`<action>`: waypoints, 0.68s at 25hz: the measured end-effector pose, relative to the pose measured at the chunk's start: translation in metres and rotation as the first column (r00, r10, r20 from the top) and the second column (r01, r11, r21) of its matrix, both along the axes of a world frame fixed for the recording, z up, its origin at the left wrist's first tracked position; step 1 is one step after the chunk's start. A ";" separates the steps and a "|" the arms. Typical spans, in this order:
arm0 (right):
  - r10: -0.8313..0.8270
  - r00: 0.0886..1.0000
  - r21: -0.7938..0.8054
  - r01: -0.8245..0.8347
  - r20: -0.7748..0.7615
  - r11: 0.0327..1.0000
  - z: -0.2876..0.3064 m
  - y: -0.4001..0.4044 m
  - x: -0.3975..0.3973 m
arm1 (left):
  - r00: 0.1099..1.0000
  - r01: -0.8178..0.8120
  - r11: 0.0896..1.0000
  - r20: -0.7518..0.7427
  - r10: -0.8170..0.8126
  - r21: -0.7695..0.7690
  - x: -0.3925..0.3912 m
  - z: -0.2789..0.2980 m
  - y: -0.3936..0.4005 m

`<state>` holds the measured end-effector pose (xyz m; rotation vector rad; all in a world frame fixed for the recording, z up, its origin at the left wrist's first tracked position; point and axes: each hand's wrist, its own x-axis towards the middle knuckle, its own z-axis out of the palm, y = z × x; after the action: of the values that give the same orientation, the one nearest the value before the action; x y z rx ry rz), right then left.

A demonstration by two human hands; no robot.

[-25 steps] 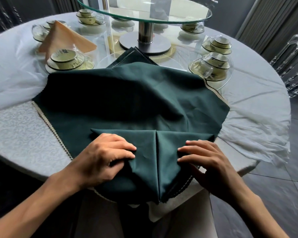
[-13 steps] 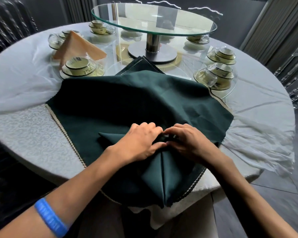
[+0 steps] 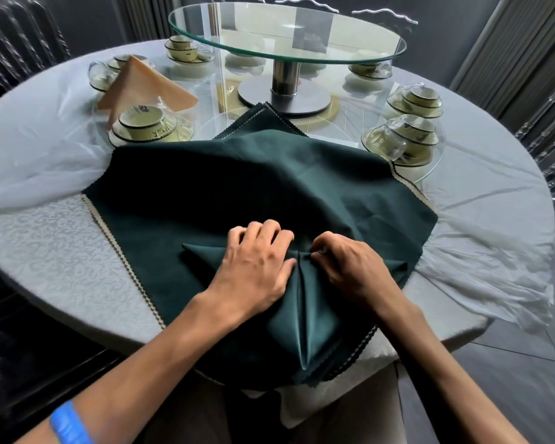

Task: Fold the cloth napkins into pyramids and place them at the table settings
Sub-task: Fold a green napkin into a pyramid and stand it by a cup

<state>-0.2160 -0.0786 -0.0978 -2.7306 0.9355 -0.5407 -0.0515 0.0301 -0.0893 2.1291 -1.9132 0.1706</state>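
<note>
- so the green napkin (image 3: 308, 318) sits at the lower middle of the frame, on top of a stack of spread green cloths (image 3: 237, 193) on the near edge of the bench (image 3: 45, 251); its two corners are folded in so they meet on a centre seam, point aimed at the person
- left hand (image 3: 257, 270) lies on the left flap with fingers curled over the top edge; looks like it's gripping the fold, though the fingertips are hidden so I can't swear to it
- right hand (image 3: 350, 270) is pinching the cloth right at the top of the seam, knuckles bent
- my read: this is mid-fold, the triangle stage; the pyramid isn't standing yet
- next move probably needs both hands holding that top edge evenly so the seam stays shut, then turning or folding the piece along the centre line so it can tent up; let one flap slip and the whole thing goes lopsided
- an orange napkin (image 3: 141, 88) is already folded at a setting in the upper left, next to a wrapped cup set (image 3: 148, 123); another wrapped set (image 3: 407, 139) on the right has no napkin, so that's likely a spot to fill; glass turntable (image 3: 285, 30) sits behind
</note>
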 end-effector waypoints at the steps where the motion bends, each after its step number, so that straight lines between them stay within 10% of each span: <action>1: -0.002 1.000 -0.029 0.002 0.013 1.000 -0.002 0.000 -0.001 | 0.999 0.008 0.999 -0.039 -0.009 -0.031 -0.006 0.000 0.014; 9: -0.115 0.991 -0.220 0.126 0.062 0.967 -0.003 0.016 -0.004 | 0.958 0.059 0.994 -0.285 -0.031 0.091 -0.047 -0.020 0.077; 17: 0.051 0.999 -0.114 -0.053 -0.018 0.992 -0.017 0.063 -0.028 | 0.972 0.096 0.995 -0.212 -0.100 -0.026 -0.063 -0.040 0.086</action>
<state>-0.2445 -0.0159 -0.1148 -2.8559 0.8591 -0.5829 -0.1147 0.1162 -0.1291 1.9496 -1.8788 -0.0602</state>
